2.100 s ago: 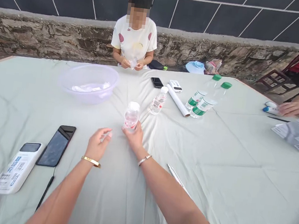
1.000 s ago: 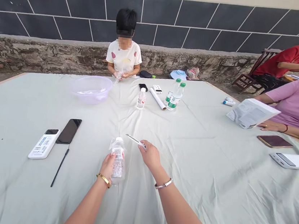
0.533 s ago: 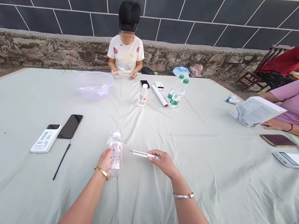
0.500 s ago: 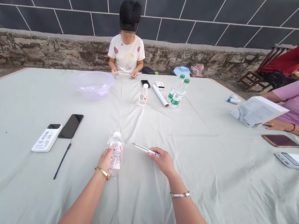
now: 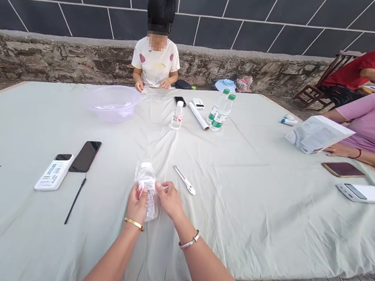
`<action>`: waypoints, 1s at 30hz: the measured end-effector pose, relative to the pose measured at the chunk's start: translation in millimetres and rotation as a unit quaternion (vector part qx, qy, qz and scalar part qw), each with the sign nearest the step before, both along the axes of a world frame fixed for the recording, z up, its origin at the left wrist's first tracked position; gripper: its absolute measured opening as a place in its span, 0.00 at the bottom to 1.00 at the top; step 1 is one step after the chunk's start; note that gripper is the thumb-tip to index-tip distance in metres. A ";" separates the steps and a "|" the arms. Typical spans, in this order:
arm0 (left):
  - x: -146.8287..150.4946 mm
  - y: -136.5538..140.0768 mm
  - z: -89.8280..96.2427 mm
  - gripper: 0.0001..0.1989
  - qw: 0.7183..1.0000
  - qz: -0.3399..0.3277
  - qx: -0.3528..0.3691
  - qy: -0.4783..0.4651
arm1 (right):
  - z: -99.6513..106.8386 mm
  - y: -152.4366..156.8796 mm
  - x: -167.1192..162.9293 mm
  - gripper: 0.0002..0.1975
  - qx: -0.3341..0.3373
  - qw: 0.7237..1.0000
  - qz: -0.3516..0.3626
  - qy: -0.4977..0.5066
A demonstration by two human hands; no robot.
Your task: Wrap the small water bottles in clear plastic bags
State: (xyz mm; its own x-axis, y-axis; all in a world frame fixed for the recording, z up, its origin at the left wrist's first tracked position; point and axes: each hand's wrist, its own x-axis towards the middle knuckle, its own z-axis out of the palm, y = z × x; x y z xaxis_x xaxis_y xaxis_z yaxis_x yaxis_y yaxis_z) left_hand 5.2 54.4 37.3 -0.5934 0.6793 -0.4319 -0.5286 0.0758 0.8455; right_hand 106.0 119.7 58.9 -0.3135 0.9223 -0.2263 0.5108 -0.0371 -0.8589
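Note:
A small clear water bottle (image 5: 148, 186) with a white cap leans away from me, wrapped in loose clear plastic film (image 5: 153, 210). My left hand (image 5: 137, 202) is closed around its lower left side, thumb across the label. At the bottle's right side, the thumb and fingers of my right hand (image 5: 169, 197) pinch at the film; the exact grip is partly hidden. A white utility knife (image 5: 184, 180) lies on the cloth just beyond my right hand, untouched.
A pale cloth covers the table (image 5: 247, 211). Left are a white power bank (image 5: 54, 172) and black phone (image 5: 85, 156). Farther off stand a purple basin (image 5: 110, 113), another small bottle (image 5: 177, 116) and two green-capped bottles (image 5: 221, 113). People sit opposite and at right.
My right hand has put the utility knife down on the cloth and moved left to the wrapped bottle. My left hand has turned the bottle, so its label's code now faces me.

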 end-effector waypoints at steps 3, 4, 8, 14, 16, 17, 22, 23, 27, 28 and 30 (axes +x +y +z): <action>1.2 -5.1 2.6 0.27 0.998 0.027 0.022 0.053 | -11.1 -6.5 -17.3 0.22 -0.044 0.997 -0.029 0.052; 0.6 -6.7 3.7 0.26 0.998 0.020 0.027 0.049 | -14.7 -7.5 -19.2 0.22 -0.041 0.996 -0.044 0.073; -5.7 -10.1 6.4 0.26 0.999 -0.022 0.024 -0.040 | -20.3 -8.5 -12.7 0.20 0.003 0.991 -0.102 0.090; -12.8 -9.9 11.1 0.27 0.996 -0.002 0.003 -0.089 | -17.0 -10.1 -6.4 0.18 -0.090 0.980 -0.122 0.126; -13.4 -10.4 14.1 0.27 0.995 -0.013 0.019 -0.093 | -16.3 -10.8 -8.9 0.18 -0.109 0.975 -0.132 0.139; -14.0 -10.6 15.2 0.27 0.994 -0.017 0.032 -0.099 | -15.5 -11.2 -9.9 0.18 -0.113 0.975 -0.130 0.140; -19.6 -8.7 13.3 0.26 0.998 0.037 0.046 -0.011 | -3.9 -13.3 -10.5 0.21 -0.236 0.952 -0.097 0.171; -20.4 -8.2 11.9 0.27 0.998 0.045 0.041 0.018 | -0.7 -14.4 -10.5 0.23 -0.270 0.944 -0.079 0.173; -20.5 -8.1 10.3 0.30 0.996 0.053 0.043 0.066 | 7.6 -22.5 -14.1 0.24 -0.303 0.938 0.009 0.166; -20.1 -8.4 11.2 0.30 0.995 0.054 0.046 0.065 | 7.8 -25.1 -15.6 0.24 -0.289 0.940 0.015 0.180; -20.2 -8.8 13.7 0.29 0.996 0.052 0.050 0.054 | 5.6 -29.7 -18.0 0.22 -0.245 0.947 0.006 0.207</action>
State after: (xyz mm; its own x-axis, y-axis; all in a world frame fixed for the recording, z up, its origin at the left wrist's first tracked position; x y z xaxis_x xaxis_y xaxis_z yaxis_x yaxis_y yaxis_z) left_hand -15.0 45.6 51.1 -0.7018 0.6482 -0.2956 -0.4349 -0.0611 0.8984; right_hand 88.0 90.0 64.5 -0.4795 0.7339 -0.4811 0.1369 -0.4790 -0.8671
